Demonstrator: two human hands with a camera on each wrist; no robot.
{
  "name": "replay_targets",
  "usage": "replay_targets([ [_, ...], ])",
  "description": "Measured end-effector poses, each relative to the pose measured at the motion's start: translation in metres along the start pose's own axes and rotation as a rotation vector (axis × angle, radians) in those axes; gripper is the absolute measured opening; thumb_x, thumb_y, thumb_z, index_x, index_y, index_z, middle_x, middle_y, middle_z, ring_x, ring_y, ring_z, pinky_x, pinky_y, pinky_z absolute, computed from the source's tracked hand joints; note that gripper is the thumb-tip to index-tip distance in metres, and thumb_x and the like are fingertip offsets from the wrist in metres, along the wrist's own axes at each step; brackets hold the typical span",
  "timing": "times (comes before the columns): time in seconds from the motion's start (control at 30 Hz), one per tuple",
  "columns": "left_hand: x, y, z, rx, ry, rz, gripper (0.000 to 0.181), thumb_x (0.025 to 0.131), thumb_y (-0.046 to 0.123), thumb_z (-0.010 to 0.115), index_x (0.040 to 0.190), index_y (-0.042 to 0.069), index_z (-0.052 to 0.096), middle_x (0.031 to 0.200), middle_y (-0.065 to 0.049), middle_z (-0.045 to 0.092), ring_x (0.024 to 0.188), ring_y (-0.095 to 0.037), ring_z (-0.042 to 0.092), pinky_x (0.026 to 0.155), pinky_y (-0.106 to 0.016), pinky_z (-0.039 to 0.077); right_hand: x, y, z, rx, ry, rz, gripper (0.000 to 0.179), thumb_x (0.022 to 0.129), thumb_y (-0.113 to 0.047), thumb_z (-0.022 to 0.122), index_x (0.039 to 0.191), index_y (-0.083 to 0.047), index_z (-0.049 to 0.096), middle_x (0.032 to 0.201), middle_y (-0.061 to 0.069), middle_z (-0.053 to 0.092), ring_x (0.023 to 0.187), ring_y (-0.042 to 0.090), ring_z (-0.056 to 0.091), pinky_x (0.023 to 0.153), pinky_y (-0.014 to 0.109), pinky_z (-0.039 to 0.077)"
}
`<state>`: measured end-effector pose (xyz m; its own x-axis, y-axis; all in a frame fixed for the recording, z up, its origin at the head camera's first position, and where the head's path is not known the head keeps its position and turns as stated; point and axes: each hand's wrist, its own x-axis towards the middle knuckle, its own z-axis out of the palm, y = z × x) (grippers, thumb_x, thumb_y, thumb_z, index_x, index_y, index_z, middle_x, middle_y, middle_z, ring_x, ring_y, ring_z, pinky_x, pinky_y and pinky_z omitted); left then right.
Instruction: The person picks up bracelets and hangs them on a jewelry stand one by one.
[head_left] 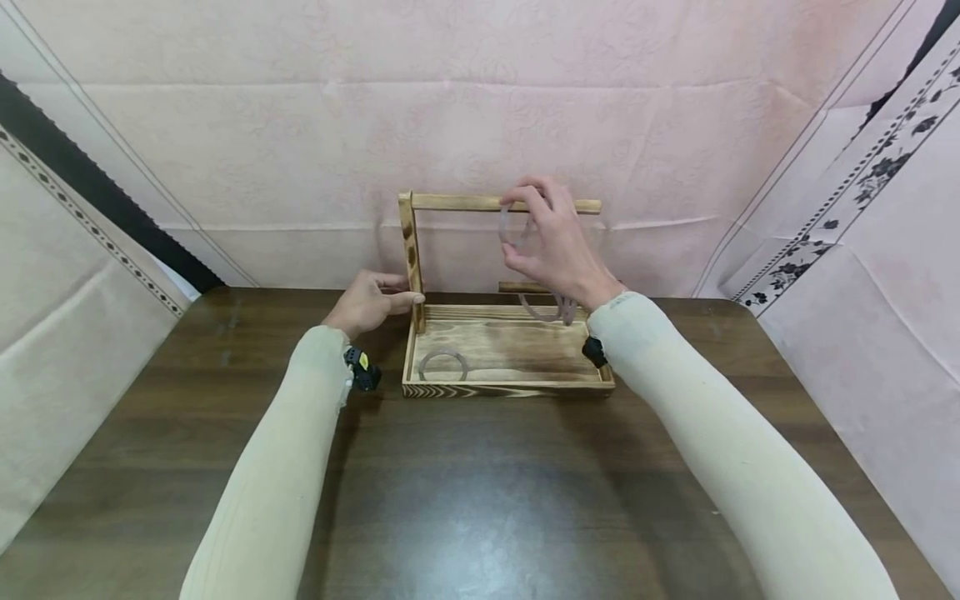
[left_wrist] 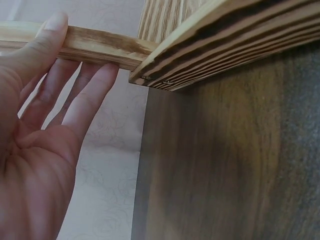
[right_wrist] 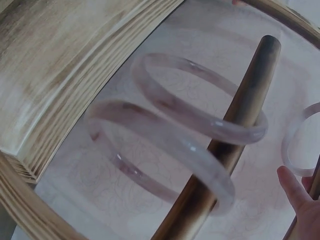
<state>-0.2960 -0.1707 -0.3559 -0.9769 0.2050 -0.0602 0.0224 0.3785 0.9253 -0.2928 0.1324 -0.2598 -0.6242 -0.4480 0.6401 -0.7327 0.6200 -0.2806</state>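
Observation:
A wooden display stand has a shallow tray, a post at its left, an upper rod and a shorter lower rod. My left hand pinches the post low down, thumb in front and fingers behind, as the left wrist view shows. At the upper rod, my right hand holds a pale translucent bangle by its edge; whether the rod passes through it I cannot tell. Two pinkish bangles hang round the lower rod. Another bangle lies flat in the tray's left part.
The stand is on a dark brown wooden table, near its back edge. Right behind rises a pale pink cloth backdrop, with patterned cloth at the right side.

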Motion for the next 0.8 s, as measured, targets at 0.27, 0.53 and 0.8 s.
replay_targets([
  [0.27,0.006,-0.006,-0.001,-0.023,0.007,0.028,0.047,0.095,0.017,0.074,0.135,-0.004,0.062,0.138,-0.021,0.064,0.118,-0.033,0.069,0.103,-0.04,0.057,0.001,-0.004,0.004,0.006,0.006,-0.009,0.05,0.082,-0.011,0.08,0.127,-0.013,0.058,0.139,0.011,0.048,0.126,0.031,0.043,0.104,0.045,0.046],
  [0.53,0.005,-0.004,-0.001,0.022,0.003,0.014,0.049,0.095,0.021,0.074,0.137,-0.002,0.062,0.139,-0.021,0.063,0.118,-0.032,0.069,0.102,-0.037,0.058,0.008,-0.008,0.008,0.009,0.01,-0.033,0.049,0.081,-0.013,0.08,0.126,-0.012,0.059,0.135,0.011,0.05,0.128,0.03,0.044,0.109,0.044,0.044],
  [0.8,0.006,-0.004,-0.001,-0.019,0.0,0.009,0.05,0.096,0.017,0.073,0.139,-0.004,0.059,0.14,-0.023,0.061,0.119,-0.035,0.068,0.1,-0.036,0.059,0.011,-0.013,0.013,0.012,-0.002,-0.039,0.053,0.079,-0.012,0.08,0.127,-0.011,0.058,0.135,0.011,0.051,0.121,0.03,0.046,0.103,0.042,0.045],
])
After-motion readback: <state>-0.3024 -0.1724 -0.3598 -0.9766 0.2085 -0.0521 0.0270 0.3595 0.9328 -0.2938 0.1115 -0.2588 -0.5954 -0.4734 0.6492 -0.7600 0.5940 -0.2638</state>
